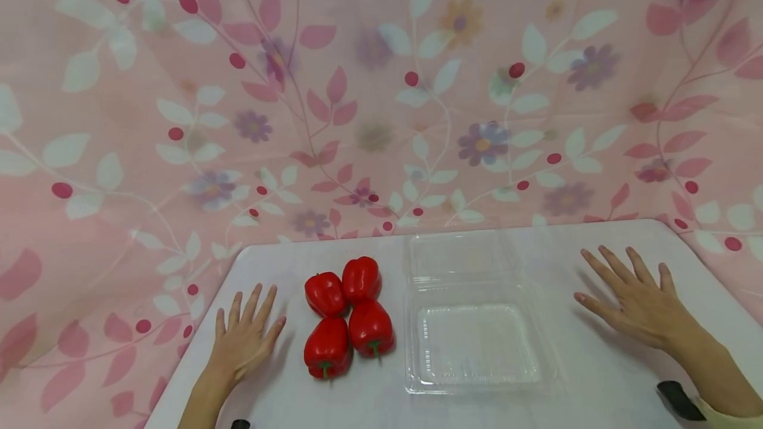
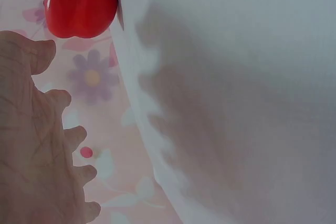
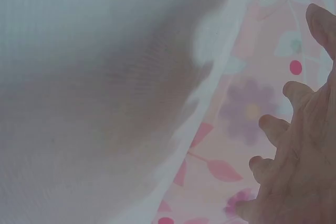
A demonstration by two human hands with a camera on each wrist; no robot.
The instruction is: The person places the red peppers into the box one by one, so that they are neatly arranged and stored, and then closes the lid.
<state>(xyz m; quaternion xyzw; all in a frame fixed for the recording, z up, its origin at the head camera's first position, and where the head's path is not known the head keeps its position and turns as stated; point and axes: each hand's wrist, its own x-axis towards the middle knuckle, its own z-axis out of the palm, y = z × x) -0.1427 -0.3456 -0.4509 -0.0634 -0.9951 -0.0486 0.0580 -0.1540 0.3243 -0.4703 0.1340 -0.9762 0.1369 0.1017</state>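
Note:
Several glossy red bell peppers (image 1: 326, 347) with green stems lie touching one another left of the table's middle. To their right stands a clear plastic clamshell box (image 1: 477, 343), its lid (image 1: 456, 255) folded back toward the far edge. My left hand (image 1: 243, 336) is spread, palm down, just left of the peppers and apart from them. In the left wrist view, part of one red pepper (image 2: 81, 3) shows beyond the left hand (image 2: 37, 135). Right of the box, my right hand (image 1: 638, 300) is spread with straight fingers and touches nothing.
A white table (image 1: 465, 412) with rounded corners carries everything. Behind it hangs a pink floral cloth (image 1: 369, 98), which also shows past the left edge. Both hands cast shadows on the tabletop, seen in the wrist views.

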